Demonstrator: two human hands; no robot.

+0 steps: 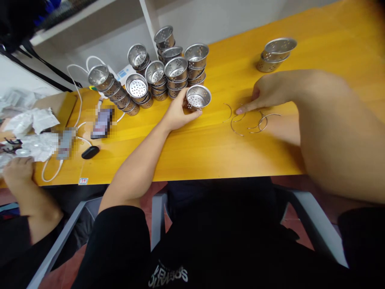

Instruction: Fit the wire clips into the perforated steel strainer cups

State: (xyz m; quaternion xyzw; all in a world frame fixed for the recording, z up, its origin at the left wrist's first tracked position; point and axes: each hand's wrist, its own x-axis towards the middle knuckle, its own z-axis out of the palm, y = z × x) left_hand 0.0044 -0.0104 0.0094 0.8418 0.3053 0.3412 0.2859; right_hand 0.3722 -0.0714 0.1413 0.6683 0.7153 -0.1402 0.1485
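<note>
My left hand [178, 112] is wrapped round a perforated metal cup [199, 97], which has its open top facing up. To the right, my right hand [264, 94] reaches down to the yellow table with a finger at several thin curved metal wires [262, 122]. Its fingertips touch or nearly touch one wire; whether they pinch it I cannot tell. Behind my left hand stand several stacks of similar perforated cups [176, 70]. Two more stacked cups [278, 50] stand at the back right, beyond my right hand.
On the left of the yellow table [192, 160] lie a phone [102, 123], a grey device [66, 143], a black oval object [90, 152] and white cables. Another person's arm [36, 196] rests at the far left by clear plastic bags [36, 146]. A wall stands behind the cups.
</note>
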